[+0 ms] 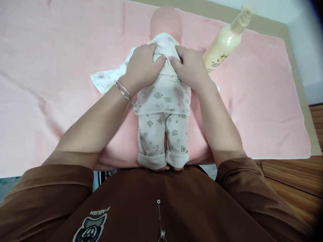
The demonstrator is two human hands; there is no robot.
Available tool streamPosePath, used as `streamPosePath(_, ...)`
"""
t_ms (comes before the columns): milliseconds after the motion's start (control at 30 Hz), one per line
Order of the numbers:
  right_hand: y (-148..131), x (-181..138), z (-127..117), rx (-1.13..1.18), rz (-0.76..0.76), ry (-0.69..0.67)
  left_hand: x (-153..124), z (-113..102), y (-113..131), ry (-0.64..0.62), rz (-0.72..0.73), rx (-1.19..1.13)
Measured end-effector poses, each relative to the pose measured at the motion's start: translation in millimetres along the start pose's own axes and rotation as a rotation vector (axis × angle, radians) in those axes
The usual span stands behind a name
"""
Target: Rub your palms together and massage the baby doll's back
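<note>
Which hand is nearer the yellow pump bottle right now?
The right hand, bare at the wrist; the bottle is just beside it. The left hand, with silver bangles at its wrist, is farther off, across the shirt.

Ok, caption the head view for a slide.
Left hand and right hand grasp a baby doll's printed top, pump bottle nearby, pink cloth beneath.
</note>
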State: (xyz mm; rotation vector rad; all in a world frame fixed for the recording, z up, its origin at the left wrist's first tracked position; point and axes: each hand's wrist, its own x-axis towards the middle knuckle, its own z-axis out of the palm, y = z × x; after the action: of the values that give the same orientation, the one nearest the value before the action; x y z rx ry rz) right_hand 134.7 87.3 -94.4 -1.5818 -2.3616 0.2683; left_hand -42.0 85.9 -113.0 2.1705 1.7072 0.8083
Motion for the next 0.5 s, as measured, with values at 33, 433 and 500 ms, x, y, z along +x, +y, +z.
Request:
streamPosePath(33,5.8,3.5,3.4,0.038,0.008,0.013,-0.6,1.0,1.6,-0.009,-0.013,0.029)
streamPosePath(433,0.4,-0.5,8.1,0.053,0.040,0.000,-13.3,-11.0,23.4,-0.035,0.046,-0.034)
streamPosePath(500,-11.1,-5.5,6.6,0.010,0.091,0.008,-8.3,-12.8,14.3,-0.036,0.021,-0.112)
